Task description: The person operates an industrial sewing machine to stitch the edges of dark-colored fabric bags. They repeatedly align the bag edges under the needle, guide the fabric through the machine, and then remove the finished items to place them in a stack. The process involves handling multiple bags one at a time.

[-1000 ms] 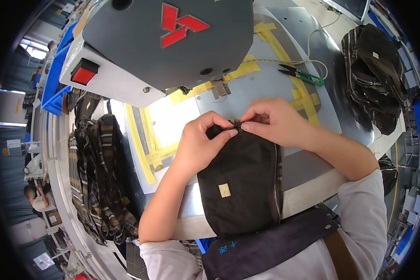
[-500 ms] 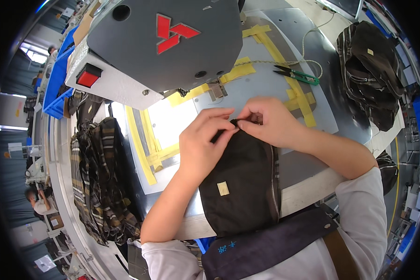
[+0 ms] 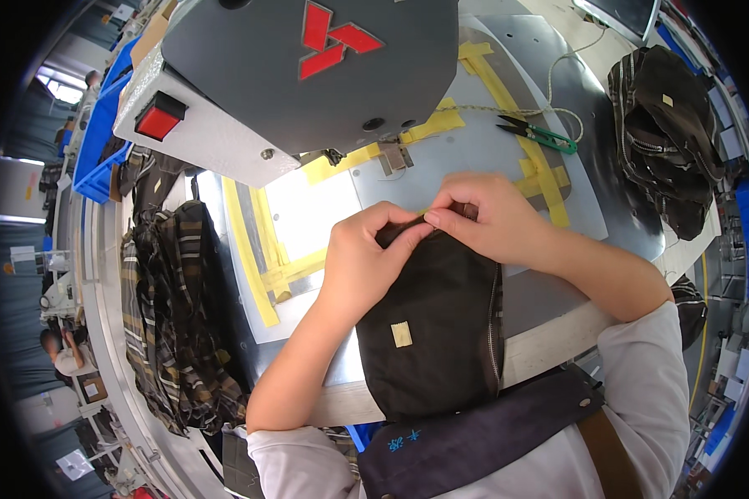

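Observation:
A dark brown fabric piece (image 3: pixel 441 291) with a metal zipper (image 3: pixel 493 337) down its right side hangs over the table's near edge toward my lap. A small pale yellow tab (image 3: pixel 401 334) sits on its face. My left hand (image 3: pixel 362 254) pinches the top edge between thumb and curled fingers. Close beside it, my right hand (image 3: pixel 495 218) grips the same edge, thumb on top. The two thumbs nearly meet, and a tiny yellowish bit shows between the fingertips. Just beyond my hands is the sewing machine's metal clamp (image 3: pixel 395 156).
The grey sewing machine head (image 3: pixel 308 75) overhangs the taped work plate (image 3: pixel 466 170). Green-handled thread snips (image 3: pixel 541 135) and a cord (image 3: pixel 552 79) lie at the right. Dark zippered pieces (image 3: pixel 666 137) are heaped far right, plaid cloth (image 3: pixel 175 308) at left, beside a blue bin (image 3: pixel 104 170).
My left fingers have curled in from a more raised, stretched pose, and both hands now pinch the fabric edge closely. The view has shifted slightly.

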`<act>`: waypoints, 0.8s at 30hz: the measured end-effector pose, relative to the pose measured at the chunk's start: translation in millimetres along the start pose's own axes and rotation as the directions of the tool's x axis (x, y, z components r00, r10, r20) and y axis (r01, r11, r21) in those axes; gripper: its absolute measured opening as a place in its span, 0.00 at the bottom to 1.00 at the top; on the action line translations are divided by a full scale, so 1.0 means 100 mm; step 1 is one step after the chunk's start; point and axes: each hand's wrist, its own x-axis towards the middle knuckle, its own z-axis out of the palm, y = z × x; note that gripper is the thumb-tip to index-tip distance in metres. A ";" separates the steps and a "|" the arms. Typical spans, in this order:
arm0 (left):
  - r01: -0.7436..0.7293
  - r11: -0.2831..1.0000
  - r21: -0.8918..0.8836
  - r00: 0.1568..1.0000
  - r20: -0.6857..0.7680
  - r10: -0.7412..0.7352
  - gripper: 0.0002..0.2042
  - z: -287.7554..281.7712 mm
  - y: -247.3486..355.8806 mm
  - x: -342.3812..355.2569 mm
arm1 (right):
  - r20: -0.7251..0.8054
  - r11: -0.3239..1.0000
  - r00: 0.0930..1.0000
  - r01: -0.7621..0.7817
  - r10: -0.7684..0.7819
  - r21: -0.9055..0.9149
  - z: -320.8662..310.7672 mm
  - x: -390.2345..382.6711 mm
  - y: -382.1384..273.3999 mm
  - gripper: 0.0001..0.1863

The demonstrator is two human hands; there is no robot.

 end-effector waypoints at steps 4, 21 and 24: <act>0.018 0.997 -0.081 1.000 -0.004 -0.018 0.06 -0.02 -0.04 0.01 | -0.034 0.998 0.999 -0.003 0.005 0.066 0.02 0.00 0.02 0.07; 0.050 0.989 -0.137 0.998 -0.042 -0.056 0.05 0.00 -0.13 0.04 | 0.043 0.978 0.994 -0.106 0.100 0.179 0.00 0.04 0.15 0.07; 0.057 0.980 -0.190 0.995 -0.071 -0.072 0.05 -0.02 -0.15 0.06 | -0.027 0.967 0.990 -0.133 0.142 0.219 0.05 0.03 0.11 0.08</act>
